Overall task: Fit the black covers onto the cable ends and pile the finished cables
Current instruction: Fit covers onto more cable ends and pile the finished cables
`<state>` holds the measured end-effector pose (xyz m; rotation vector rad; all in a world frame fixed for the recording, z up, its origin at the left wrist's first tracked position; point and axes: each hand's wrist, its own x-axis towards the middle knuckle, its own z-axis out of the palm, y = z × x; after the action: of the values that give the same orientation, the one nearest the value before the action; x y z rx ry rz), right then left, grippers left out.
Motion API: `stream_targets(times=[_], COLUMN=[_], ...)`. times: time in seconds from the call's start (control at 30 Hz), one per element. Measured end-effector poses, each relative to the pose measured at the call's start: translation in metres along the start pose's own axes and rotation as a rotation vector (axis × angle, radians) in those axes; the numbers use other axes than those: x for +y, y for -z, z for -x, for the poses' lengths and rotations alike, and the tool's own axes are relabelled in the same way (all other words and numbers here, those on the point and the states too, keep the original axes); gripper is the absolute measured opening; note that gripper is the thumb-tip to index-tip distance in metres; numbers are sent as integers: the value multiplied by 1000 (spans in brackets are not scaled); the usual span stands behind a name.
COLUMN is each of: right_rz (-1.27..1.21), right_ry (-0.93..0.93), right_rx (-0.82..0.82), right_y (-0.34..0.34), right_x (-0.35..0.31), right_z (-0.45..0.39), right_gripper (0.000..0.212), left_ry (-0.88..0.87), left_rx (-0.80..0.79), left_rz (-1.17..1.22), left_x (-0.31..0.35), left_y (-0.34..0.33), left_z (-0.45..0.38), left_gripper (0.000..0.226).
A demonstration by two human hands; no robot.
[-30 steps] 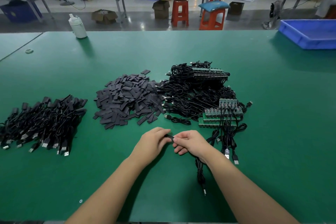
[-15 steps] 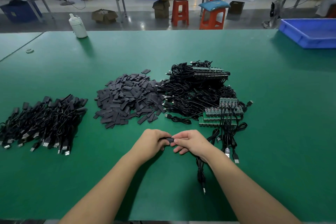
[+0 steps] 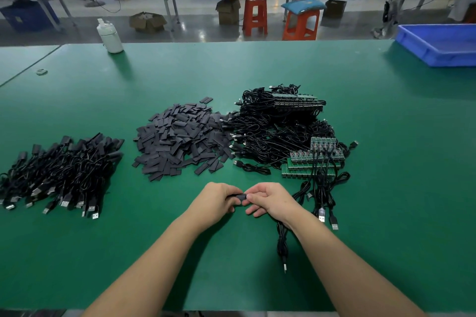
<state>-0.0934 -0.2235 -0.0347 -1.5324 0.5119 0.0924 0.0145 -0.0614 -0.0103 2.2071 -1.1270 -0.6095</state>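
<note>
Pinched between the fingertips of the left hand (image 3: 215, 201) and right hand (image 3: 270, 201), the black cover (image 3: 240, 197) sits half onto the cable (image 3: 282, 242) end just above the green table (image 3: 386, 136), and a skewed push could jam it, though open room lies ahead of the near edge.

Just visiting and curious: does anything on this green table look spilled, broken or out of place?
Nothing stands out. Finished cables, loose black covers and uncovered cables lie in separate heaps; both hands hold one cover.
</note>
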Motion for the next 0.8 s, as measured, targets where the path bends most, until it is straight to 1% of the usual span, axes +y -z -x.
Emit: stream_targets(times=[0.17,0.3,0.43,0.8], right_rz=[32,47,41,-12], right_ry=[2,1,1,62], right_rx=[-15,-14,-12,73], right_y=[0,0,-1,-6], right_x=[1,2,1,-1], right_z=[-1,-2,-1,7], right_gripper=[7,7,7,9], left_ry=[-25,-12,-15,45], left_rx=[22,68,86,114], left_rz=[65,151,162,185], left_x=[-5,-11,-12,-8], left_y=[-1,-4,-6,-11], left_z=[3,5,7,10], left_gripper=[18,20,20,18])
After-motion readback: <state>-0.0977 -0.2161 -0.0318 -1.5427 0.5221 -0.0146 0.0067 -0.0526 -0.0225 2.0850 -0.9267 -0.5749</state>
